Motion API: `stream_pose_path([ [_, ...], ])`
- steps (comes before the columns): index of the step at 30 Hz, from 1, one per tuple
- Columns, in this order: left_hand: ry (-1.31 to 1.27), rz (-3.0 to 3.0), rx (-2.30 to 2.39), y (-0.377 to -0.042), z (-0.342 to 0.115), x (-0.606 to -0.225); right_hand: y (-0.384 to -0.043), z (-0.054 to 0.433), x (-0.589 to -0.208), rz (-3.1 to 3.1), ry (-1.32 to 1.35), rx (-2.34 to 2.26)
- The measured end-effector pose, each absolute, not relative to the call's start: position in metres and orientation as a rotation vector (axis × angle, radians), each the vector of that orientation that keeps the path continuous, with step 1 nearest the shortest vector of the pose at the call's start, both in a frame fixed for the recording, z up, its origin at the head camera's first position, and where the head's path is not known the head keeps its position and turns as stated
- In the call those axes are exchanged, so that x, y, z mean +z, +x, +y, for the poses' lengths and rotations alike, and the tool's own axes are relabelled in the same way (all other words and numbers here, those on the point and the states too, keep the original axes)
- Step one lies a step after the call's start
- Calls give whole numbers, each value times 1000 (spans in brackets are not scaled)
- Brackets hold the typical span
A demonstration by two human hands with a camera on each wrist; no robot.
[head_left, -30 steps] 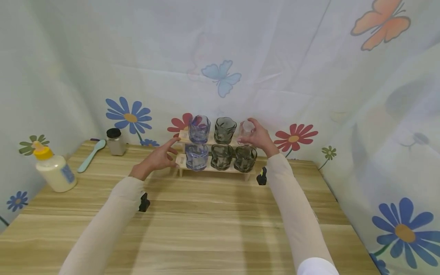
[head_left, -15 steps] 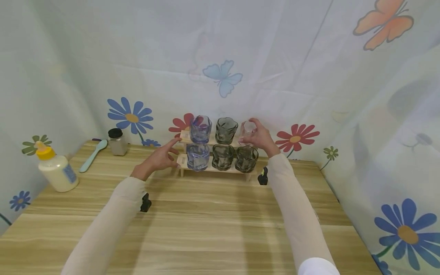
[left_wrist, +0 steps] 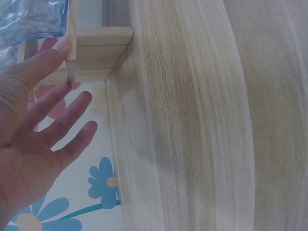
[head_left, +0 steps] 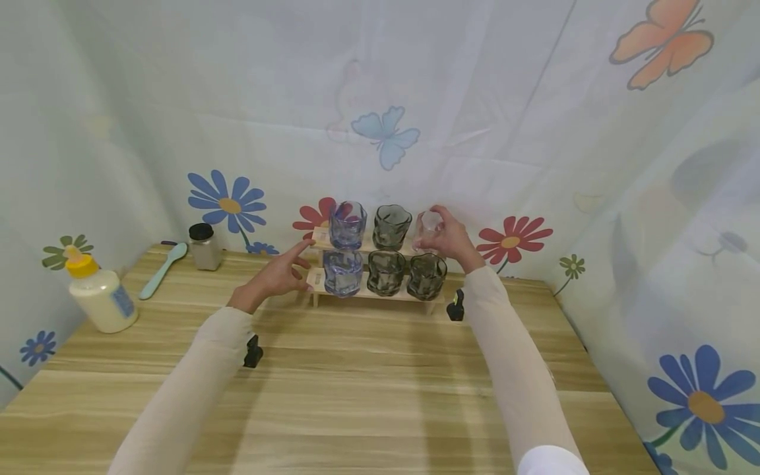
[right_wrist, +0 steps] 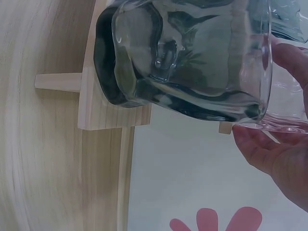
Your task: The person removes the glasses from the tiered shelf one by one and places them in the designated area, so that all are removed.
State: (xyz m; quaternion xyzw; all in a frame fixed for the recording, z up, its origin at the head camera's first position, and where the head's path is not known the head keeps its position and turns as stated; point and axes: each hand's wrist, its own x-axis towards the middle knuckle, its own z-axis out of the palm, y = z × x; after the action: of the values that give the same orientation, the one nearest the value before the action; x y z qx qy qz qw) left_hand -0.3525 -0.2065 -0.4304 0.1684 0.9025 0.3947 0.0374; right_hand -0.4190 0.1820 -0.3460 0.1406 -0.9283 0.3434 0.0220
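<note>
Our left hand [head_left: 278, 274], loosely spread, touches the left end of the wooden rack [head_left: 321, 235], presumably steadying it, while our right hand [head_left: 453, 239] grasps the pinkish glass [head_left: 430, 223] at the rack's upper right, perhaps keeping it upright.

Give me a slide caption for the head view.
Right hand grips a clear pinkish glass tumbler at a pale two-tier wooden rack; left hand touches its left end.
</note>
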Motion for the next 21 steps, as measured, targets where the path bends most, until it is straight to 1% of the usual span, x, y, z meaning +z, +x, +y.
stream_pose_path([
  [10, 526, 2793, 1192, -352, -207, -428, -414, 188, -344, -2864, 420, 1052],
  [21, 502, 2780, 1200, -351, -206, -429, -415, 195, -338, -2814, 468, 1018],
])
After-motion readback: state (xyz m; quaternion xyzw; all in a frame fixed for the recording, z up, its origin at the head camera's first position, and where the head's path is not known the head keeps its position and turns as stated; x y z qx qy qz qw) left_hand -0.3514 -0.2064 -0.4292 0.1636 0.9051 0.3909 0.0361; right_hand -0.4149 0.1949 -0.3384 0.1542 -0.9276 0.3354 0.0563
